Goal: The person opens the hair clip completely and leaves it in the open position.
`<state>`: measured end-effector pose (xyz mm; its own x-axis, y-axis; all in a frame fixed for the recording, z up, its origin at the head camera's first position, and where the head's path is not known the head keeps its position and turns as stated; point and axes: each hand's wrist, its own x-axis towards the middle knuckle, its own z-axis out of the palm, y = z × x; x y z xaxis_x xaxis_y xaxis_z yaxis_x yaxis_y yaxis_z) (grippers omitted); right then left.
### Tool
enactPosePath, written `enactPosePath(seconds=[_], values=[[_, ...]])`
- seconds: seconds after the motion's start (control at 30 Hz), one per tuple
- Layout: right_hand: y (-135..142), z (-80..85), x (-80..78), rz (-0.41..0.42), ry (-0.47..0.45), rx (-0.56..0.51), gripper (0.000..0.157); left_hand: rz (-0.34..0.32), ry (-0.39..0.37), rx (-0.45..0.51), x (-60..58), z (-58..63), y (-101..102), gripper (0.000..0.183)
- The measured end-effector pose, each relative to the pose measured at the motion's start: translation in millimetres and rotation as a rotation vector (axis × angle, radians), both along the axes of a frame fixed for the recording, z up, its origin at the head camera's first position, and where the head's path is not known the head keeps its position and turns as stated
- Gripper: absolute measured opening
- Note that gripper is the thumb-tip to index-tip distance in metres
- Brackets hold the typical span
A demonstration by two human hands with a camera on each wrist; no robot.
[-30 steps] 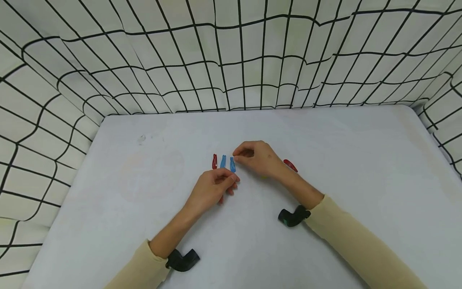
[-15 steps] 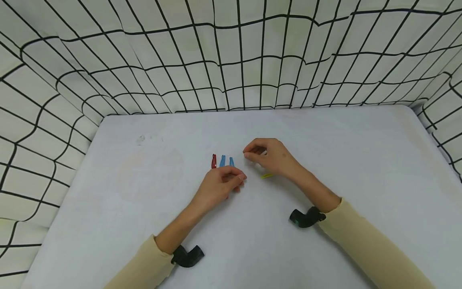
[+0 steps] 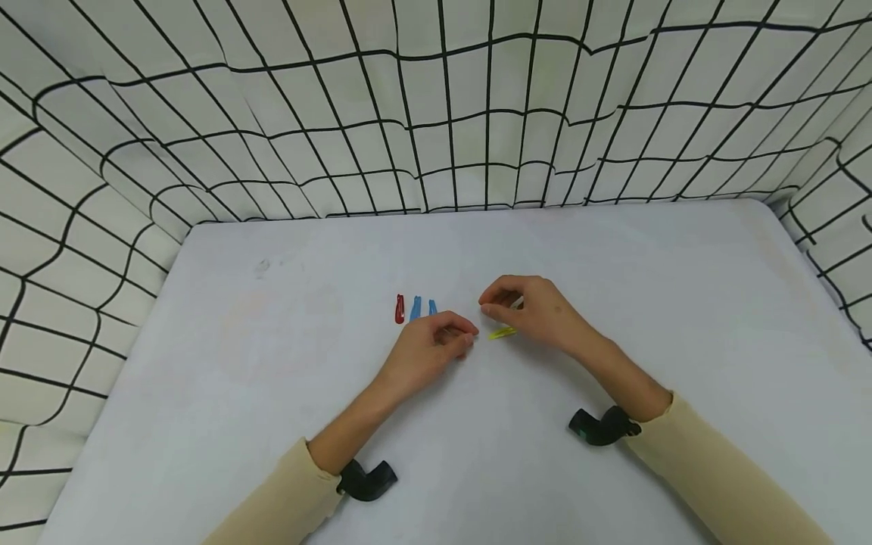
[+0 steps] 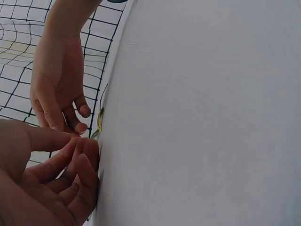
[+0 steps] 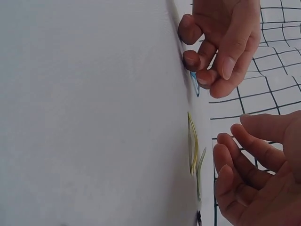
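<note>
Snap hair clips lie on the white table: a red clip (image 3: 400, 309) and two blue clips, the middle one a blue clip (image 3: 415, 307) and the other a blue clip (image 3: 432, 306) partly covered by my left hand (image 3: 429, 341). My left fingers are loosely bent over the table, with nothing visible between them. To the right, my right hand (image 3: 538, 309) hovers with relaxed fingers around air. Just below its fingers lies a yellow clip (image 3: 502, 332); a pale greenish clip (image 5: 201, 174) shows beside it in the right wrist view.
Black wire grid panels (image 3: 443, 113) over white backing stand along the back and sides of the table (image 3: 272, 378). A dark small item (image 5: 198, 219) lies beyond the pale clip. Black wrist cameras (image 3: 368, 481) sit on both wrists.
My right hand has drawn away from the blue clips to the right, uncovering the yellow clip. The red clip on the right is now hidden behind it. My left hand has shifted slightly right.
</note>
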<state>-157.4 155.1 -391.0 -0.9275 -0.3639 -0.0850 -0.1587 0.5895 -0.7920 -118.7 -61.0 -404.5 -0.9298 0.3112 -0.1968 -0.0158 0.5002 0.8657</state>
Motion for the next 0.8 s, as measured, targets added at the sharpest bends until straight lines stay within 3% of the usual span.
enactPosePath(seconds=[0.3,0.8], values=[[4.3,-4.1,12.2,0.014,0.048,0.043,0.009,-0.026,0.055,-0.061,-1.2,-4.3,2.6,0.017],[18.3,-0.3,18.9,0.028,0.094,0.144,0.014,-0.095,0.103,-0.179,-8.1,1.4,8.6,0.022]])
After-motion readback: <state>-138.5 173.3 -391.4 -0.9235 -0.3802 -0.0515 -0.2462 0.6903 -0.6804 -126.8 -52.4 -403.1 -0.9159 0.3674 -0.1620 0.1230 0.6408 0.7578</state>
